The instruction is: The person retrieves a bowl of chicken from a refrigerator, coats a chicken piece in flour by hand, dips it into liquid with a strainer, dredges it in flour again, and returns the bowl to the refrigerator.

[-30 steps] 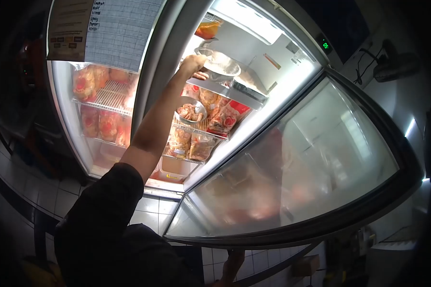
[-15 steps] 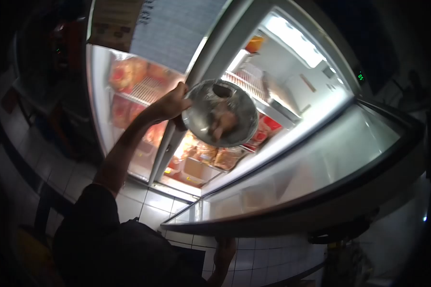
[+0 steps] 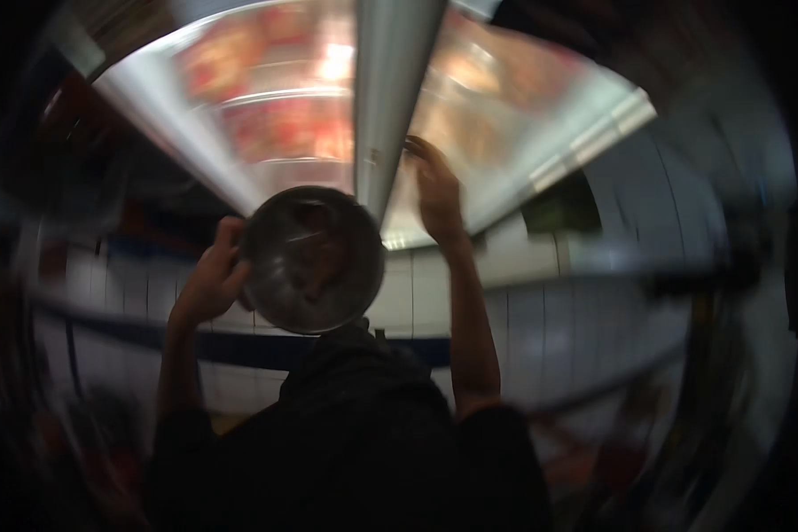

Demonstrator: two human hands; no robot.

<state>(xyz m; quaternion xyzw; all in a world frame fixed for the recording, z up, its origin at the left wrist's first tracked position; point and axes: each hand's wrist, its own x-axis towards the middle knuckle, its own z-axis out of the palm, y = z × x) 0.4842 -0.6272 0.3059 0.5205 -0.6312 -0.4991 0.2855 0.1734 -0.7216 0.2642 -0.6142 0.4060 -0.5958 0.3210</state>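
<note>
My left hand (image 3: pixel 215 277) is closed on the near-left rim of a round metal bowl (image 3: pixel 270 297). Inside it lies a reddish-brown piece (image 3: pixel 321 257), perhaps meat, too blurred to name. The bowl is held in front of my body, below the refrigerator. My right hand (image 3: pixel 436 191) is raised against the right glass door (image 3: pixel 479 133) of the lit refrigerator, near its inner edge. Its fingers look stretched out and grip nothing that I can see. That door appears shut or nearly so, beside the pale centre post (image 3: pixel 390 97).
Behind the left glass door (image 3: pixel 284 168), blurred red and pinkish packages (image 3: pixel 279 124) lie on shelves. Pale tiles (image 3: pixel 403 297) cover the floor below the refrigerator. Dark, smeared objects stand along both sides.
The right door has swung from wide open to about shut. My right hand rose from low down to that door. The bowl came out of the refrigerator opening toward my body, in my left hand.
</note>
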